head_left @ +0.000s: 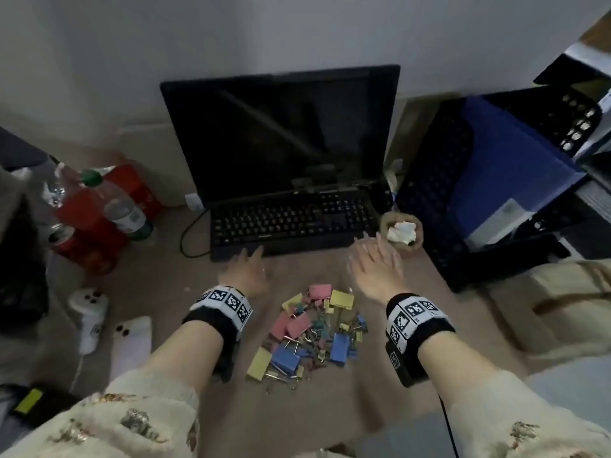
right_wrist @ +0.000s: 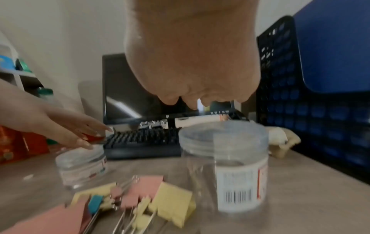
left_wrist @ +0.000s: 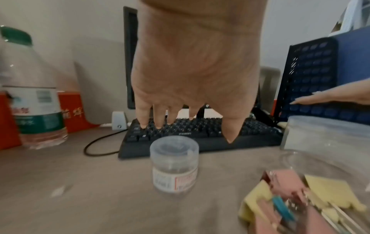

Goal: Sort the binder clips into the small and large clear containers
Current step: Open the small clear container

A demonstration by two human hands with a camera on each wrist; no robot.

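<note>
Sorting hasn't begun, by the look of it: both jars look empty, and the binder clips (head_left: 312, 332) lie heaped on the desk w/ the small container (left_wrist: 174, 163) and large container (right_wrist: 224, 164) just beyond the pile, nr the keyboard (head_left: 291, 223). Left hand (head_left: 246, 271) & right hand (head_left: 375, 264) hover over the jars, fingers spread, holding nothing. Next, probably: drop to the pile, pinch one clip, judge size.

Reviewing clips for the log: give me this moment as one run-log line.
stage: pre-sort | left hand: open above small container | right hand: open above large container | binder clips: piled on desk | containers: empty
</note>
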